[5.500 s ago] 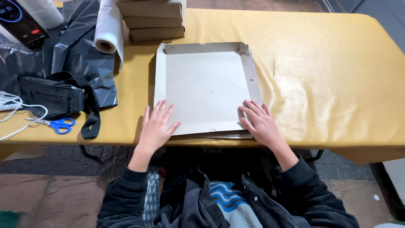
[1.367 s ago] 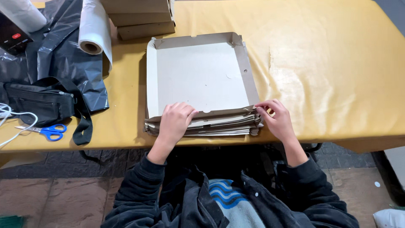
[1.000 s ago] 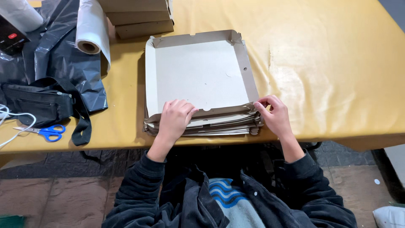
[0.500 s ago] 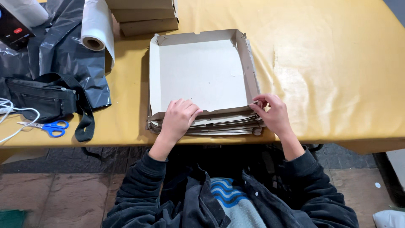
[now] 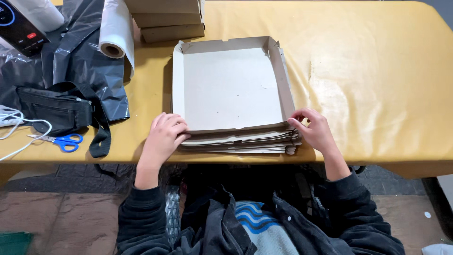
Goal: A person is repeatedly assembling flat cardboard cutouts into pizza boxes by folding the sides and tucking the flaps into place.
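Since five seconds back, the near flap of the box (image 5: 231, 87) has come up — it lay flat then, with our palms spread on it; now it stands as a low wall and our hands have shifted to its two near corners.

Left fingers (image 5: 175, 128) are curled, tips pressing the near-left corner of the flap; the left hand (image 5: 162, 139) grips nothing fully, it pushes. Right fingers (image 5: 298, 119) are bent in a narrow pinch on the near-right corner, where flap meets side wall; the right hand (image 5: 317, 132) rests against the box edge.

Box sits open, pale inside, walls raised on all four sides, atop a stack (image 5: 240, 144) of flat cardboard blanks at the table's near edge. Stack edges show below the flap, between our hands.

Table (image 5: 377, 71) is covered in yellow-tan sheet, scuffed right of the box.

Farther out — brown boxes (image 5: 167, 19) piled at the far edge, just beyond the open box. White roll (image 5: 115, 30) left of them, lying on black plastic (image 5: 80, 66). Black pouch (image 5: 59, 111) with strap near the left edge; blue scissors (image 5: 63, 141) just below it, beside a white cord (image 5: 21, 127). Dark device (image 5: 19, 26) at far left corner.
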